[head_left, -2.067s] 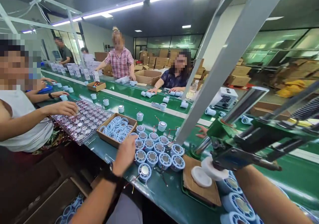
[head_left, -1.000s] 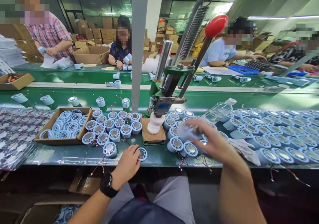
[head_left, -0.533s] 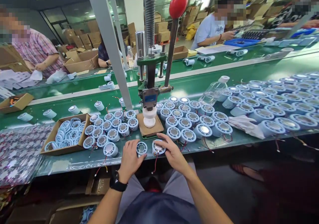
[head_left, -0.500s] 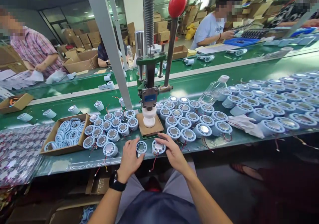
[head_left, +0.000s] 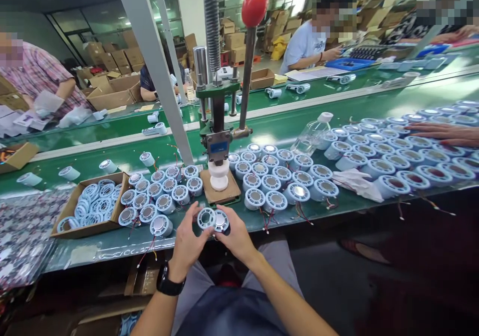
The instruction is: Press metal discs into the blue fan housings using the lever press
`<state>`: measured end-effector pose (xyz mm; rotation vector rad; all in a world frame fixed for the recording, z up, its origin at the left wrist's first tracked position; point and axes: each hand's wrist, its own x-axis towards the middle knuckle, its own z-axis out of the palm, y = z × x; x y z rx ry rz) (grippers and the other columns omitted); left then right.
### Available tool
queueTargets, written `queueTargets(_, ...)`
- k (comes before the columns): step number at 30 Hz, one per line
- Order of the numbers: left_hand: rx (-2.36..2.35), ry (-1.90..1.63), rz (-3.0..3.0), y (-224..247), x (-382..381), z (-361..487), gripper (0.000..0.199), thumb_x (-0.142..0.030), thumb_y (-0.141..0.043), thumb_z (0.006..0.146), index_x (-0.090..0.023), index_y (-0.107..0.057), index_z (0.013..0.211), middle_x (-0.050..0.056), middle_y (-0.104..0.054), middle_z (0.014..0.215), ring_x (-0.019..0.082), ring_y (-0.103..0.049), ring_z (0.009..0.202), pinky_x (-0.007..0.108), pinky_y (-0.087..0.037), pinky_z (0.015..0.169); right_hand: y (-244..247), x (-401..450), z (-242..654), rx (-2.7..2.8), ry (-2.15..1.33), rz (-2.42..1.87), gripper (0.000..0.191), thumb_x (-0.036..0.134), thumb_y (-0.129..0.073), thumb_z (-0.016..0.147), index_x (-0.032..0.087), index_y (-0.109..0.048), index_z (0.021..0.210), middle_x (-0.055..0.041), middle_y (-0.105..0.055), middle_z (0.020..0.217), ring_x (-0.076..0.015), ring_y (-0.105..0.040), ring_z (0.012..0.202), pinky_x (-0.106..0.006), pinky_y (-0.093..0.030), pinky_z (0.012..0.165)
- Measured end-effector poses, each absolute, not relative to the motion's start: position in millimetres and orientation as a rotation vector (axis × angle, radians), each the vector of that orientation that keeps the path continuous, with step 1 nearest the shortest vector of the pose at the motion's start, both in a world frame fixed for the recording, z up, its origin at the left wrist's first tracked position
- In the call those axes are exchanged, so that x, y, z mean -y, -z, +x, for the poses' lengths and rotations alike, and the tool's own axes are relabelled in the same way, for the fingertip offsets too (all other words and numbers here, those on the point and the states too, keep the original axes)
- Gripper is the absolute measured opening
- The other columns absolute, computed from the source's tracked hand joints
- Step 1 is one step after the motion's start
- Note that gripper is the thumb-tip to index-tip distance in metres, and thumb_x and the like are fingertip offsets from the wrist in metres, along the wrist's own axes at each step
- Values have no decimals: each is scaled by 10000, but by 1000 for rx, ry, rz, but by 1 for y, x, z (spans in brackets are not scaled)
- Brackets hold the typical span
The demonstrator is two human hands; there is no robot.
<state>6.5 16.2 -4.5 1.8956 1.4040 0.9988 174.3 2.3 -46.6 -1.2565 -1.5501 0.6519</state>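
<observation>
My left hand [head_left: 188, 239] pinches a light blue slotted plastic ring [head_left: 199, 219] between thumb and fingers, tilted toward me. Close on its right, my right hand [head_left: 236, 237] grips a light blue round housing [head_left: 222, 220] with a silver disc in its top. The ring's right edge overlaps the housing's left side; whether they touch, I cannot tell. Just beyond both hands stands a hand press [head_left: 219, 144] with a red-knobbed lever [head_left: 255, 6]. Its white round pressing head [head_left: 219, 176] is above a brown board [head_left: 229, 192].
A cardboard box of loose rings [head_left: 60, 232] stands left. Several housings with wires [head_left: 160, 225] stand on both sides of the press. A plastic bottle [head_left: 312, 134] leans at right, near crumpled white paper [head_left: 355, 182]. Another person's hand [head_left: 445, 132] rests over housings at far right. Co-workers sit across the belt.
My hands have come together. The ring has lifted and tilted in my left hand, and the housing in my right hand has moved left beside it. Another person's hand has appeared at right.
</observation>
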Motion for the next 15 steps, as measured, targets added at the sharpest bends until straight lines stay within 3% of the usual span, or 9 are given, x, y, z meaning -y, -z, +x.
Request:
queueTargets(6,-1336,-874,2193,-10,-9,22,699,-164,-689,785,-223,-407,1422,104,-619,1251,279,-568,1184,454,-470,1038,64,1,159,1501,-557,-1278,666,219,-651,767,181,-459,1403,-131,-618,1303,-238,-655,1137,-369,-551,987)
queueTargets(15,-1478,-1016,1987,4,-4,32,665,-114,-669,749,-223,-440,1364,90,-589,1172,261,-571,1139,423,-487,997,62,3,156,1498,-497,-1273,730,255,-617,834,173,-298,1486,-119,-679,1203,-219,-690,1069,-323,-578,898)
